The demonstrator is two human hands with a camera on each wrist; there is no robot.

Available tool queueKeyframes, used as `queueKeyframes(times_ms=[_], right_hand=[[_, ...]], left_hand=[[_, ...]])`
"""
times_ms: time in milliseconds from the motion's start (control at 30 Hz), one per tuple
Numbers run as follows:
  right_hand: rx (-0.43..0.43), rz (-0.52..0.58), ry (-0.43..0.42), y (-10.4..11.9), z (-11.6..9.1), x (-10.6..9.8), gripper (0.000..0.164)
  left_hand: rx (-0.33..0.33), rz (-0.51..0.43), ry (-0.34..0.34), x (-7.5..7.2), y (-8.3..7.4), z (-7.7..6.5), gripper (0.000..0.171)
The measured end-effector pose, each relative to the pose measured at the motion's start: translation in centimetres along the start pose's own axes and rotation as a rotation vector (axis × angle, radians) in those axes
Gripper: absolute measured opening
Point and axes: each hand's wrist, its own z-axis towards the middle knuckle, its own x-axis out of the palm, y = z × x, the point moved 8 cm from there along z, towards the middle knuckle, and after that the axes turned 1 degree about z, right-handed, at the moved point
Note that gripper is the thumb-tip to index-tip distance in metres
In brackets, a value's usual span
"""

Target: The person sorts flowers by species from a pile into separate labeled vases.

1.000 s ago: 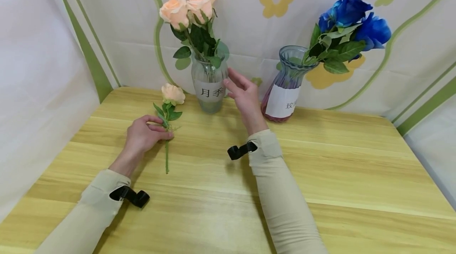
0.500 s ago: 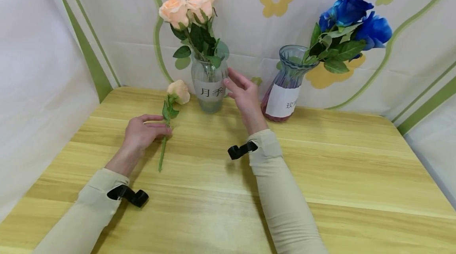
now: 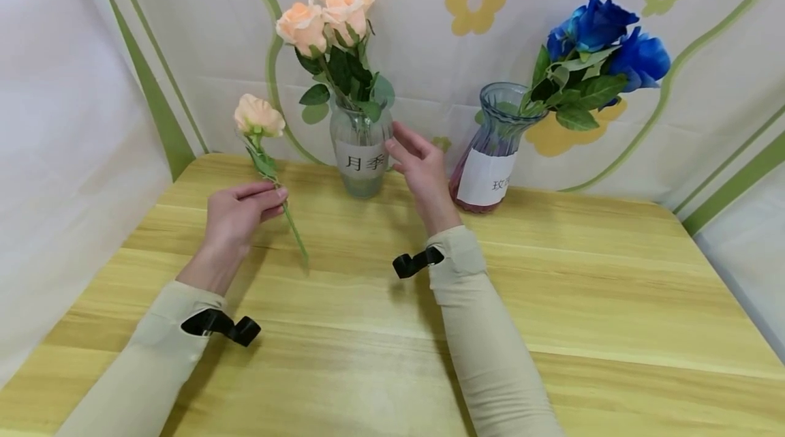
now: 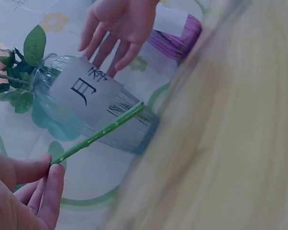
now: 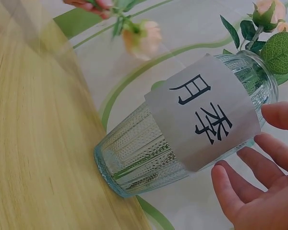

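Observation:
My left hand (image 3: 236, 222) pinches the stem of a single peach rose (image 3: 259, 115), held above the table. Its bloom leans to the far left, and the green stem (image 4: 101, 134) slants down to the right with its cut end free. A ribbed clear glass vase (image 3: 360, 186) stands upright at the table's back edge, with a white paper label and several peach roses (image 3: 302, 28) in it. Beside that vase's right side is my right hand (image 3: 426, 178), fingers loosely bent; in the right wrist view its fingertips (image 5: 222, 173) are at the glass, contact unclear.
To the right, a blue-to-purple glass vase (image 3: 498, 129) with a white label holds blue roses (image 3: 604, 22) that lean right. A pale curtain (image 3: 417, 7) with printed flowers hangs behind the wooden table (image 3: 368, 341).
My left hand has lifted the single rose and turned it: the bloom has swung up and left, the stem's lower end to the right. The right hand and both vases have stayed put.

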Motion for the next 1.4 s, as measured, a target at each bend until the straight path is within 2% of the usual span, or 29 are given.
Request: queueKeyframes(times_ms=[100, 300, 433, 600, 833, 1100, 1400], right_hand=[[-0.009, 0.0, 0.002, 0.1, -0.1, 0.0, 0.046], [-0.015, 0.003, 0.007, 0.1, -0.1, 0.0, 0.046], [-0.013, 0.006, 0.008, 0.2, -0.2, 0.0, 0.046], [-0.014, 0.004, 0.006, 0.2, -0.3, 0.0, 0.046], [-0.011, 0.004, 0.004, 0.0, -0.2, -0.1, 0.046], [-0.012, -0.008, -0.002, 0.0, -0.2, -0.2, 0.046], [-0.015, -0.004, 0.001, 0.0, -0.2, -0.1, 0.046]], left_hand=[[0.02, -0.028, -0.027, 0.3, -0.7, 0.1, 0.017], [0.059, -0.125, -0.083, 0.9, -1.9, 0.2, 0.011], [0.092, -0.187, -0.095, 1.4, -3.0, 0.3, 0.007], [0.125, -0.284, -0.109, 1.8, -4.3, 0.2, 0.013], [0.186, -0.279, -0.152, 2.0, -5.5, 0.2, 0.021], [0.194, -0.435, -0.149, 3.2, -6.3, 0.9, 0.019], [0.191, -0.569, -0.215, 5.0, -7.2, 1.7, 0.015]])
